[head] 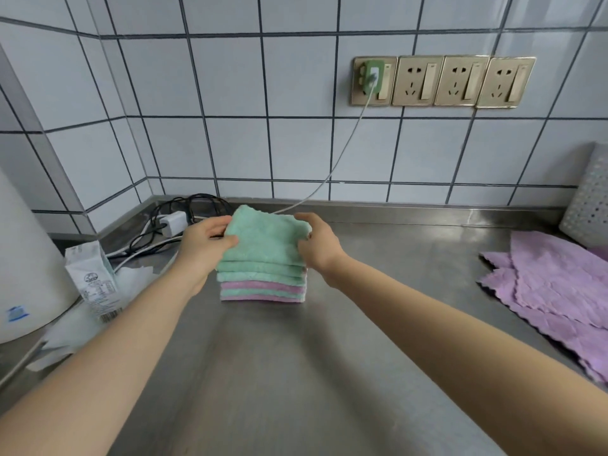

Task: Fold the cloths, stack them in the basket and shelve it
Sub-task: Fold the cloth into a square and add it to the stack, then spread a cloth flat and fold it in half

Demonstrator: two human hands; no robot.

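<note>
A stack of folded cloths (263, 284), green and pink-purple layers, stands on the steel counter (296, 373) near the back. A folded green cloth (266, 238) lies on top. My left hand (205, 238) grips that top cloth's left edge, thumb over it. My right hand (317, 241) grips its right edge. Unfolded purple cloths (552, 284) lie spread at the right. A grey perforated basket (589, 205) stands at the far right edge, partly out of frame.
Black cables and a white adapter (172, 222) lie in the back left corner. A white cable runs up to a wall socket (373, 79). A small carton (93, 278), a plastic bag and a large white container (23, 258) sit at the left.
</note>
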